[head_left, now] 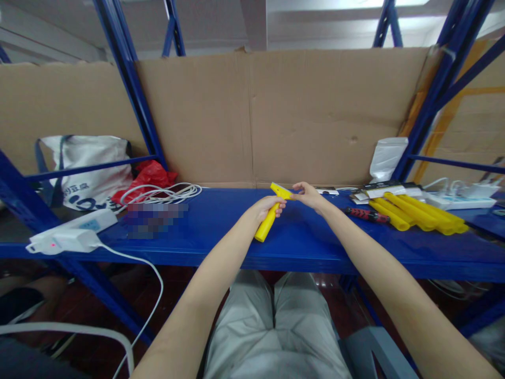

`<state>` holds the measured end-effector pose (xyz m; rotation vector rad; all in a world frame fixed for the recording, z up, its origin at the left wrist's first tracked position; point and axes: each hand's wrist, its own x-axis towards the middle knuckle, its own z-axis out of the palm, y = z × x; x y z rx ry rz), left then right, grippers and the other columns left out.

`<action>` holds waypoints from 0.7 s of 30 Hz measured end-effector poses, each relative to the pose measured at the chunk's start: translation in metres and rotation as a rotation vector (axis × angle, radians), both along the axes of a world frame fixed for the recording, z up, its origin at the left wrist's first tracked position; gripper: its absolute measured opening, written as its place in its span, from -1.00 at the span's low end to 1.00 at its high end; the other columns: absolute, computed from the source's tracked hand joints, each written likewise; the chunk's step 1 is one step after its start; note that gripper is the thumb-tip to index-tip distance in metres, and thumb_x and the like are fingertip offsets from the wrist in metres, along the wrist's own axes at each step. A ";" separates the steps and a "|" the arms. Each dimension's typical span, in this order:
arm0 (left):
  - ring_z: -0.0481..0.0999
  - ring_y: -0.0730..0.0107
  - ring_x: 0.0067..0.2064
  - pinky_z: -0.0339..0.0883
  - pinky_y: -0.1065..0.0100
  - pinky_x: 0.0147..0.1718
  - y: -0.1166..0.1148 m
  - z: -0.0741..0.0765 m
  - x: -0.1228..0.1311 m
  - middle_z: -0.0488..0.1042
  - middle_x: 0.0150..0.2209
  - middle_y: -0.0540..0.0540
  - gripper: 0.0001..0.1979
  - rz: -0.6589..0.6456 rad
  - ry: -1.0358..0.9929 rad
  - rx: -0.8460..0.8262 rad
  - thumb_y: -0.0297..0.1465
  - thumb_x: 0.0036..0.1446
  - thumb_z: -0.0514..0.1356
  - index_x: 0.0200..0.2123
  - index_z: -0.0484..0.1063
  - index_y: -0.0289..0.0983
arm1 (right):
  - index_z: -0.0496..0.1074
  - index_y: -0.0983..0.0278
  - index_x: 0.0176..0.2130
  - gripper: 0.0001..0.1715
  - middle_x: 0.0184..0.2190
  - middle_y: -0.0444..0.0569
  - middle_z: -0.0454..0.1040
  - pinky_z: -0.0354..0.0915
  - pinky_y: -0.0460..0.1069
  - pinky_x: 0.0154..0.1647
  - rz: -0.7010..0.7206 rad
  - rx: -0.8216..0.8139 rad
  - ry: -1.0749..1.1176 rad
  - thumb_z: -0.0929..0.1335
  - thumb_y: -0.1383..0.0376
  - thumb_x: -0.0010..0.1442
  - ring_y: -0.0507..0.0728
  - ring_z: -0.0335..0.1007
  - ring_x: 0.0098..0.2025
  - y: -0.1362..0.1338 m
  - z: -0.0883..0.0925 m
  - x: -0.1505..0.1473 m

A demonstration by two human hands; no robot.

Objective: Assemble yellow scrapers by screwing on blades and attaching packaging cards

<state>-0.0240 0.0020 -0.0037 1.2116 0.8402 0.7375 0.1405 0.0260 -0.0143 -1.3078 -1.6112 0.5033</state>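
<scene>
My left hand [271,207] is wrapped round the thick handle of a yellow scraper-like tool [266,225], held tilted above the blue shelf. Its flat, wider head [279,190] points up and away from me, with a pale edge at the far left. At the right end of that head, my right hand [308,197] pinches with thumb and index finger; whether a small part sits between them is too small to tell. Off to the right lie several yellow tubes or handles [414,210], side by side. Beside them is a red and black screwdriver [366,215].
The blue shelf [221,231] has a cardboard wall [252,121] behind it. On the left are a power strip [74,231], coiled white cable [169,192], a red bag [148,176] and a cloth bag [92,168]. Another power strip [460,201] is at the right.
</scene>
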 end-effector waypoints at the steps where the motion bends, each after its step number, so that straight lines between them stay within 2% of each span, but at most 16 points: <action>1: 0.05 0.65 -0.75 -0.06 0.58 -0.76 0.001 0.000 0.000 0.12 -0.70 0.16 -0.85 -0.007 -0.015 -0.002 -0.61 0.12 -0.04 -0.43 0.17 -0.28 | 0.38 0.28 -0.22 -0.64 -0.16 -0.02 0.44 0.28 0.02 -0.08 -0.004 -0.006 0.014 0.42 0.39 -0.10 0.05 0.35 -0.18 0.001 0.000 0.000; 4: 0.05 0.64 -0.76 -0.05 0.58 -0.76 0.001 0.001 -0.001 0.11 -0.70 0.16 -0.85 -0.016 -0.037 -0.012 -0.61 0.13 -0.05 -0.41 0.17 -0.28 | 0.36 0.26 -0.16 -0.64 -0.07 0.00 0.41 0.24 0.01 -0.02 0.003 -0.083 0.060 0.38 0.34 -0.02 0.07 0.33 -0.07 -0.002 0.000 -0.004; 10: 0.04 0.65 -0.77 -0.07 0.58 -0.77 -0.001 0.004 -0.001 0.10 -0.71 0.16 -0.83 -0.012 -0.037 -0.026 -0.62 0.13 -0.06 -0.44 0.17 -0.27 | 0.33 0.24 -0.06 -0.61 0.05 0.04 0.36 0.21 0.03 -0.03 0.025 -0.230 0.113 0.32 0.25 0.07 0.11 0.28 0.02 -0.016 0.003 -0.011; 14: 0.04 0.65 -0.77 -0.06 0.58 -0.77 -0.002 0.006 -0.002 0.10 -0.70 0.16 -0.83 -0.012 -0.043 -0.035 -0.61 0.13 -0.07 -0.44 0.17 -0.28 | 0.34 0.24 -0.07 -0.62 0.04 0.02 0.38 0.19 0.03 0.01 0.028 -0.235 0.100 0.30 0.19 0.10 0.12 0.26 0.05 -0.018 0.002 -0.012; 21: 0.04 0.66 -0.76 -0.08 0.58 -0.77 -0.001 0.005 -0.003 0.11 -0.69 0.16 -0.83 0.014 -0.073 -0.048 -0.60 0.12 -0.04 -0.46 0.13 -0.26 | 0.35 0.36 -0.05 -0.63 0.03 0.09 0.40 0.12 -0.01 0.08 0.050 -0.151 -0.033 0.20 0.22 0.23 0.11 0.28 0.04 -0.010 -0.005 -0.013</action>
